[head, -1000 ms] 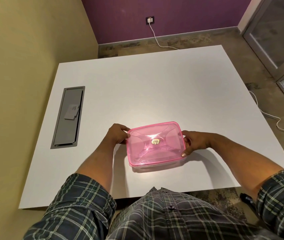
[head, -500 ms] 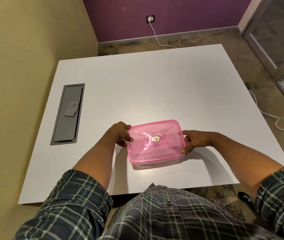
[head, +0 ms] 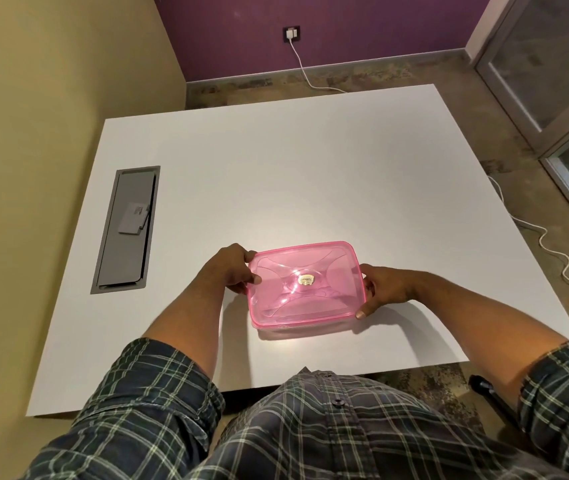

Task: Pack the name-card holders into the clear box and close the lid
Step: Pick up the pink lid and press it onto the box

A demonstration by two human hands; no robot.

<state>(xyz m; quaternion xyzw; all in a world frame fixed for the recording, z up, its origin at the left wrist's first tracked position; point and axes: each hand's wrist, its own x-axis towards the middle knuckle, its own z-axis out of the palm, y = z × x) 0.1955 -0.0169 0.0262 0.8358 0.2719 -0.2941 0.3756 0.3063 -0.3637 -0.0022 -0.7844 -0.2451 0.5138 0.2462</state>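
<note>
A clear box with a translucent pink lid (head: 305, 284) rests on the white table (head: 293, 174) near its front edge. The lid lies flat on top of the box, with a small gold sticker at its centre. My left hand (head: 231, 271) grips the box's left side, thumb pressed on the lid's edge. My right hand (head: 382, 289) holds the right side, fingers curled around the near right corner. No name-card holders show on the table; what is inside the box cannot be made out through the lid.
A grey cable hatch (head: 125, 230) is set into the table at the left, with a small white card on it. A yellow wall runs close along the left. White cables trail on the floor behind and to the right.
My left thumb has moved onto the lid's left edge. The box stays in place between both hands; the view has shifted slightly.
</note>
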